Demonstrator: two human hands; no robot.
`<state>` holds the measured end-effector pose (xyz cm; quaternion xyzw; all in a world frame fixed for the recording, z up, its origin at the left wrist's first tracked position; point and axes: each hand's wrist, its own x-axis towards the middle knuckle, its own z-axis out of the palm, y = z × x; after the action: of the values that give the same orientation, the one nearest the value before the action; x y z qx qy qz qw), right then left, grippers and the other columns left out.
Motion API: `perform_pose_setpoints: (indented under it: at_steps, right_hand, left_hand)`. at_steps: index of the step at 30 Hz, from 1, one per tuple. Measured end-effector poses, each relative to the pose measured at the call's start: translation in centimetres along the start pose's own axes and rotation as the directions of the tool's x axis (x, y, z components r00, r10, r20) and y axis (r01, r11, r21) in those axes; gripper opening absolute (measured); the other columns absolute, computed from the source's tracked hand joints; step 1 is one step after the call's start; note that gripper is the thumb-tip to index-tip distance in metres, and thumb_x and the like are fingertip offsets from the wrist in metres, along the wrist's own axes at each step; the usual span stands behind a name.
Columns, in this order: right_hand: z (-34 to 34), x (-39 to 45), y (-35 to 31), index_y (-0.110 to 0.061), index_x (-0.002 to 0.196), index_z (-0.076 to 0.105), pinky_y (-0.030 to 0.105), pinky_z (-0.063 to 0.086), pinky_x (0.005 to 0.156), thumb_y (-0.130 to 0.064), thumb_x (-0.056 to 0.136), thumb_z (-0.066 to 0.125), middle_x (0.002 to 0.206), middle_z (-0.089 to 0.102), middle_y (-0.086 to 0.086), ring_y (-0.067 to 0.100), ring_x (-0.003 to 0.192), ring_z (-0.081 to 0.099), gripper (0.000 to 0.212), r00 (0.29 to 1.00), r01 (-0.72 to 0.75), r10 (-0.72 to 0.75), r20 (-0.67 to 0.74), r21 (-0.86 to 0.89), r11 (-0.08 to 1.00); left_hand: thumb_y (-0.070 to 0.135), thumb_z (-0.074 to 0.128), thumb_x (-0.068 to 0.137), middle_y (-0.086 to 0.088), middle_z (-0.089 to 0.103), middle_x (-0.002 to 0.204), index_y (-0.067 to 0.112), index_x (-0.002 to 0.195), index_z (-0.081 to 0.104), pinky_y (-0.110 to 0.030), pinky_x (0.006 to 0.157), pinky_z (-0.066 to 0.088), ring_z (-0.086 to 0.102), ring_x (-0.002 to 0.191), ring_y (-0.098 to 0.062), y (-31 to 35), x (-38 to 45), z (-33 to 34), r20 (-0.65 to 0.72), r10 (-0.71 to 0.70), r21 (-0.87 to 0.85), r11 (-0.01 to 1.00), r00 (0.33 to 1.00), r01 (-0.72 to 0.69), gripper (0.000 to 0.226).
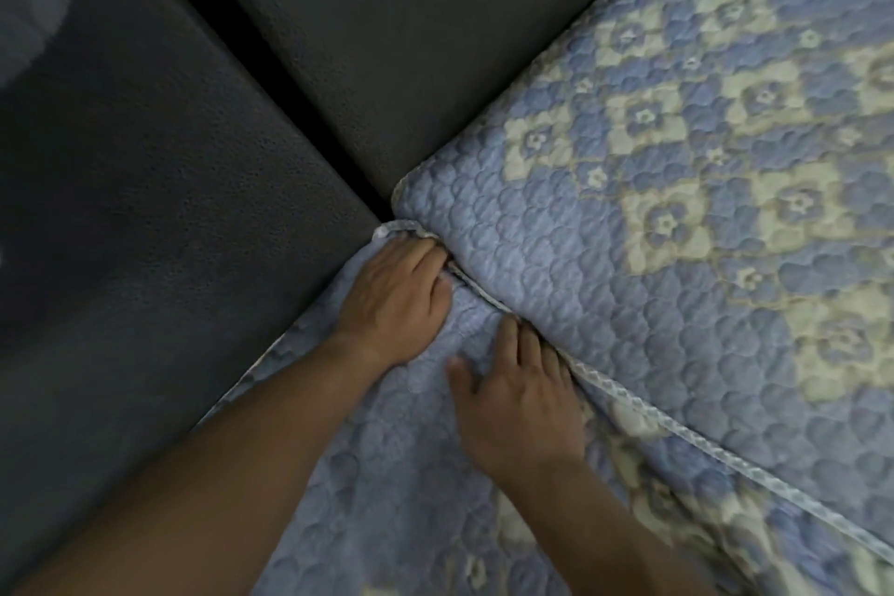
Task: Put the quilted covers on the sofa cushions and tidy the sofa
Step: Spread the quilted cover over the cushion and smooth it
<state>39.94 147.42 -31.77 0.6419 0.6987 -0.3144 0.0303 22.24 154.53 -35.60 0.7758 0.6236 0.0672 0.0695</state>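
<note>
Two blue quilted covers with cream flower squares are meeting at a seam running from the far-left corner toward near right: one (677, 218) lying over the right cushion, one (387, 474) near, its white braided trim (643, 411) following that seam. Left hand (392, 300) is pressing fingers, curled, into the gap. Right hand (517, 397) is lying flat, fingers spread, on the near cover. Dark grey sofa upholstery (169, 218) is sitting left and far.

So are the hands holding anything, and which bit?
Neither clearly grips. The left hand and right hand press on the nearer quilted cover, near its braided edge; the left fingertips are hidden.
</note>
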Motion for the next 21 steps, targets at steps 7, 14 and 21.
perform_pose_setpoints:
  at_steps: [7, 14, 21]
  right_hand:
    - [-1.6, 5.3, -1.3, -0.023, 0.147, 0.035, 0.046, 0.037, 0.108, -0.068, 0.095, 0.026, 0.142, 0.048, 0.017, 0.038, 0.128, 0.048, 0.070, 0.930, -0.201, 0.178, 0.323, 0.040, 0.979]
    - [-0.2, 7.0, -0.5, -0.024, 0.160, 0.010, 0.040, 0.001, 0.125, -0.085, 0.084, 0.028, 0.166, 0.004, 0.000, 0.021, 0.153, 0.002, 0.099, 0.974, -0.193, 0.157, 0.166, 0.230, 0.954]
    - [-0.8, 1.9, -0.7, -0.015, 0.126, 0.054, 0.043, 0.043, 0.097, -0.076, 0.092, 0.016, 0.125, 0.062, 0.011, 0.032, 0.114, 0.059, 0.080, 0.974, -0.168, 0.186, 0.125, -0.142, 0.975]
  left_hand:
    - [0.059, 0.024, 0.095, -0.002, 0.054, 0.145, 0.028, 0.135, 0.057, -0.038, 0.106, 0.038, 0.050, 0.130, -0.022, -0.7, 6.8, -2.7, 0.615, -0.087, 0.116, 0.993, 0.784, 0.019, 0.061]
    - [0.063, 0.044, 0.091, -0.003, 0.058, 0.139, 0.027, 0.136, 0.056, -0.041, 0.098, 0.050, 0.062, 0.110, -0.024, 0.6, 9.2, -0.9, 0.870, -0.261, 0.116, 0.933, 0.419, 0.340, 0.059]
    - [0.037, 0.040, 0.104, -0.005, 0.064, 0.121, 0.018, 0.117, 0.064, -0.031, 0.078, 0.038, 0.060, 0.110, -0.026, 3.2, 5.5, -2.9, 0.648, -0.056, 0.274, 0.948, 0.760, -0.164, 0.033]
